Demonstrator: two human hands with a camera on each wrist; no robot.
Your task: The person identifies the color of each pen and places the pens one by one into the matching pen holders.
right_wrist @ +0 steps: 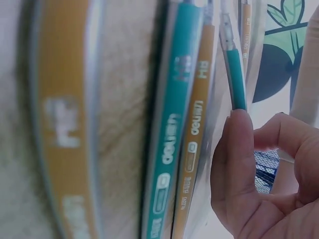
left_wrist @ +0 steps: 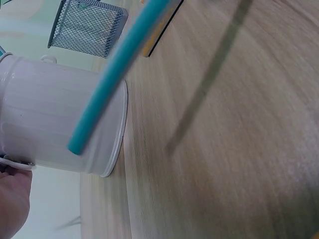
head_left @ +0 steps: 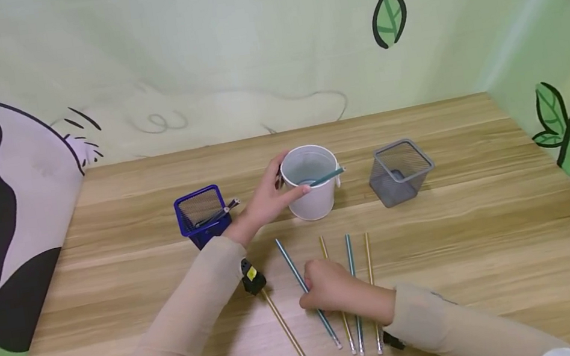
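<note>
My left hand [head_left: 268, 195] grips the side of a white bucket [head_left: 313, 203], thumb along the front rim and fingers behind. A teal pencil [head_left: 327, 177] leans inside the bucket and pokes out past the right rim. Below, my right hand [head_left: 333, 287] pinches another teal pencil [head_left: 288, 259] between thumb and fingers. In the left wrist view this pencil [left_wrist: 117, 72] casts a shadow apart from it. Right of it lie a gold pencil [head_left: 348, 336], a teal pencil [head_left: 349, 254] and a gold pencil [head_left: 368, 251]. One more gold pencil [head_left: 287, 330] lies by my left forearm.
A blue mesh holder [head_left: 204, 235] with dark pencils [head_left: 219, 214] stands left of the bucket, partly behind my left wrist. On the right stands a grey mesh holder [head_left: 400, 183]. The wooden table [head_left: 488, 222] meets a painted wall [head_left: 223, 47] at the back.
</note>
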